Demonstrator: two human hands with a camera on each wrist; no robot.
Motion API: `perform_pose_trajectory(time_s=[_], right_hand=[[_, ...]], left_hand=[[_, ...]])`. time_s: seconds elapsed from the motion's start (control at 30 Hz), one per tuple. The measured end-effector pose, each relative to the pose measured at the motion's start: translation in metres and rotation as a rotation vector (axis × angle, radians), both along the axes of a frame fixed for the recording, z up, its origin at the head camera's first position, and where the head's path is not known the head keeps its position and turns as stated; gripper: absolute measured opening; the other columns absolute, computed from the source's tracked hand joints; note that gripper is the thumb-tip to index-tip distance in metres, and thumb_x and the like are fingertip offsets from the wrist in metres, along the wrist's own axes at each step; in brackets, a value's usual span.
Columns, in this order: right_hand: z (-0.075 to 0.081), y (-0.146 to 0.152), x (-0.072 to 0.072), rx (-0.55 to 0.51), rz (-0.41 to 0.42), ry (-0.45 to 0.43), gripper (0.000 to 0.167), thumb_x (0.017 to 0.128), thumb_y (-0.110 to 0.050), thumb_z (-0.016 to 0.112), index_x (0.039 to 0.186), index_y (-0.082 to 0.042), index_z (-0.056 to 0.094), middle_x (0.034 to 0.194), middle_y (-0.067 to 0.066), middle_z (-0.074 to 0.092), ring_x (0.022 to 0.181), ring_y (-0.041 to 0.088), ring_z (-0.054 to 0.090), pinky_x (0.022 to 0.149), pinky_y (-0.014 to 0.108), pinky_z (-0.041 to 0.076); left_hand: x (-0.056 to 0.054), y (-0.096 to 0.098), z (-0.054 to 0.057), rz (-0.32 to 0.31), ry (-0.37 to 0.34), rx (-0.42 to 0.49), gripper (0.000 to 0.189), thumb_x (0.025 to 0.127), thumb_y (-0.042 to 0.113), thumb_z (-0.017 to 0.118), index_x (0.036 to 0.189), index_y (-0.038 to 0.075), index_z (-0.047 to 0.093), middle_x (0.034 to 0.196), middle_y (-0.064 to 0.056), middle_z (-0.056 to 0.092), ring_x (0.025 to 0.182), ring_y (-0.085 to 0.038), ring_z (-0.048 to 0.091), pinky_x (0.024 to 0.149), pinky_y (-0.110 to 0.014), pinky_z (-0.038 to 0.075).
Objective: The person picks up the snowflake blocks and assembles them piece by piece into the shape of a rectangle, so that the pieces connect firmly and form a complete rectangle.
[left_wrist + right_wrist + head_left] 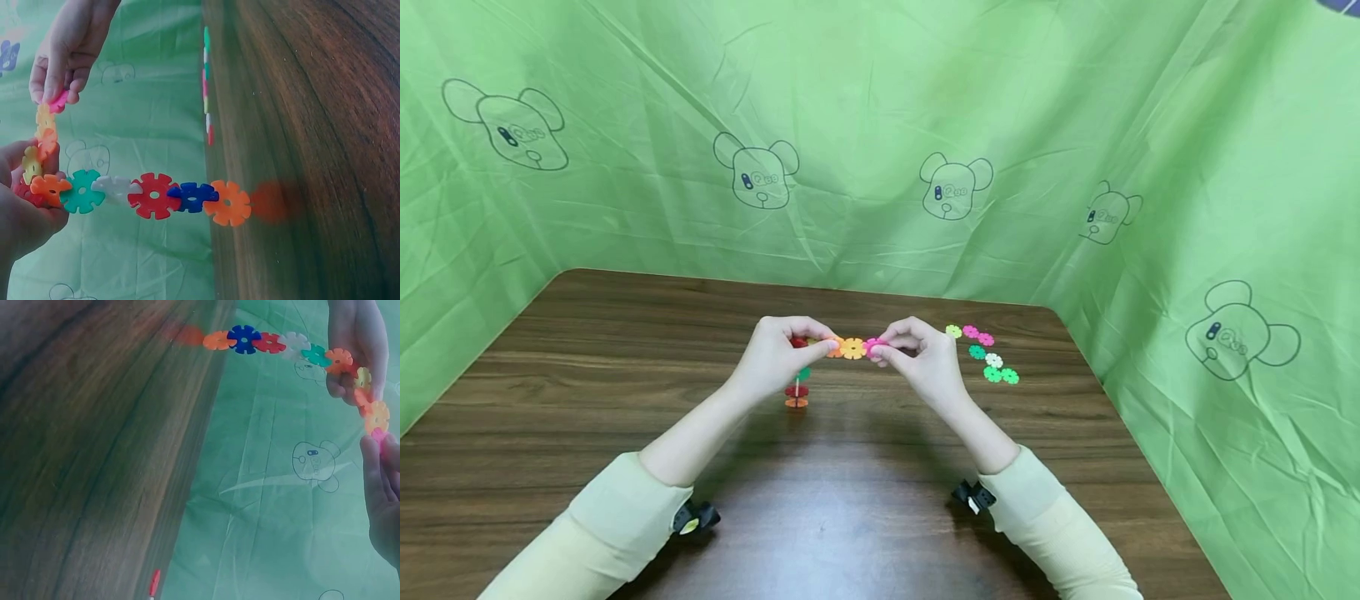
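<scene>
A chain of flower-shaped interlocking plastic discs (852, 348) is held up over the table between both hands. My left hand (775, 354) grips it near its corner, where the row turns. Its hanging part runs down from there through a teal disc (83, 191), a white one, a red disc (154, 195) and a blue disc (244, 339) to an orange disc (227, 203) low over the wood. At the other end my right hand (928, 358) pinches a pink disc (379, 437) against a yellow-orange disc (377, 417). Fingers partly cover the pink disc and the corner discs.
Several loose discs lie on the table right of my right hand, among them a white disc (994, 360), a green disc (1011, 377) and a yellow-green disc (953, 331). Green cloth (865, 233) with bear outlines rises behind and beside the brown wooden table (835, 517).
</scene>
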State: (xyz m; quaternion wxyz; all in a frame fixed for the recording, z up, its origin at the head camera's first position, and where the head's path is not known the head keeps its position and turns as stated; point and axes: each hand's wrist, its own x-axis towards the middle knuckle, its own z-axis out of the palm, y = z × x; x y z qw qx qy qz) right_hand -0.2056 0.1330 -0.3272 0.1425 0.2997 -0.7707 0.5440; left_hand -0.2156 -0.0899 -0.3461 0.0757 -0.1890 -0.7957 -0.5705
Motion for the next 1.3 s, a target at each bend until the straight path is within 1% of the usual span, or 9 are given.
perform_pose_trajectory(time_s=[0.2,0.47,0.6,0.7,0.87,0.97,1.07,1.2,1.3], right_hand=[[0.000,-0.001,0.003,-0.009,-0.025,0.008,0.013,0.078,0.005,0.071,0.085,0.006,0.061,0.076,0.019,0.071,0.064,0.030,0.069,0.062,0.029,0.057],[-0.003,-0.003,0.003,0.030,-0.082,0.103,0.014,0.076,0.004,0.074,0.083,0.005,0.062,0.073,0.017,0.071,0.060,0.029,0.068,0.058,0.031,0.056],[-0.004,-0.005,0.003,0.027,-0.094,0.142,0.014,0.076,0.006,0.074,0.083,0.005,0.062,0.073,0.017,0.071,0.060,0.029,0.068,0.057,0.032,0.056],[-0.004,-0.006,0.004,0.012,-0.077,0.148,0.013,0.076,0.007,0.072,0.084,0.006,0.062,0.075,0.018,0.071,0.061,0.029,0.069,0.057,0.030,0.056],[-0.005,-0.007,0.002,-0.006,-0.050,0.117,0.012,0.077,0.008,0.071,0.085,0.008,0.061,0.077,0.020,0.070,0.064,0.030,0.069,0.059,0.029,0.057],[-0.003,-0.006,-0.001,-0.024,-0.048,0.066,0.011,0.079,0.006,0.070,0.086,0.008,0.062,0.077,0.021,0.070,0.064,0.031,0.069,0.060,0.030,0.057],[0.000,-0.005,-0.006,-0.052,-0.027,0.001,0.011,0.080,0.005,0.069,0.089,0.008,0.062,0.078,0.021,0.070,0.066,0.034,0.068,0.061,0.033,0.057],[0.006,-0.002,-0.010,-0.079,0.013,-0.051,0.014,0.082,0.006,0.068,0.094,0.009,0.062,0.082,0.023,0.069,0.069,0.037,0.067,0.063,0.037,0.057],[0.008,0.000,-0.012,-0.080,0.039,-0.063,0.015,0.083,0.007,0.066,0.098,0.010,0.063,0.085,0.024,0.068,0.070,0.037,0.066,0.064,0.038,0.057]], left_hand=[[-0.002,0.002,-0.001,0.005,0.017,-0.010,0.009,0.082,0.022,0.075,0.086,0.015,0.074,0.060,-0.005,0.062,0.037,-0.008,0.038,0.037,-0.024,0.034],[-0.002,0.003,-0.002,0.025,0.034,-0.029,0.004,0.082,0.018,0.075,0.085,0.016,0.074,0.050,-0.011,0.053,0.037,-0.008,0.035,0.035,-0.024,0.030],[-0.001,0.004,-0.001,0.035,0.041,-0.033,0.004,0.081,0.018,0.075,0.085,0.017,0.074,0.048,-0.007,0.050,0.038,-0.008,0.033,0.036,-0.024,0.029],[0.000,0.005,0.000,0.051,0.055,-0.047,0.004,0.081,0.018,0.076,0.085,0.018,0.074,0.046,-0.002,0.048,0.038,-0.009,0.034,0.035,-0.025,0.029],[0.001,0.006,0.000,0.080,0.080,-0.078,0.005,0.080,0.018,0.076,0.084,0.019,0.074,0.049,0.001,0.051,0.039,-0.010,0.033,0.036,-0.025,0.029],[-0.001,0.007,0.001,0.077,0.058,-0.075,0.005,0.081,0.018,0.075,0.085,0.019,0.074,0.053,-0.001,0.054,0.040,-0.009,0.032,0.036,-0.024,0.028],[-0.002,0.008,0.004,0.065,0.039,-0.063,0.005,0.083,0.018,0.073,0.087,0.018,0.072,0.062,-0.003,0.062,0.043,-0.009,0.033,0.039,-0.024,0.029],[-0.006,0.008,0.005,0.028,0.036,-0.055,0.007,0.084,0.017,0.072,0.091,0.015,0.071,0.075,-0.005,0.069,0.053,-0.010,0.045,0.047,-0.023,0.036],[-0.008,0.006,0.006,0.000,0.013,-0.043,0.010,0.084,0.018,0.072,0.093,0.013,0.071,0.079,-0.005,0.070,0.061,-0.013,0.055,0.052,-0.023,0.043]])
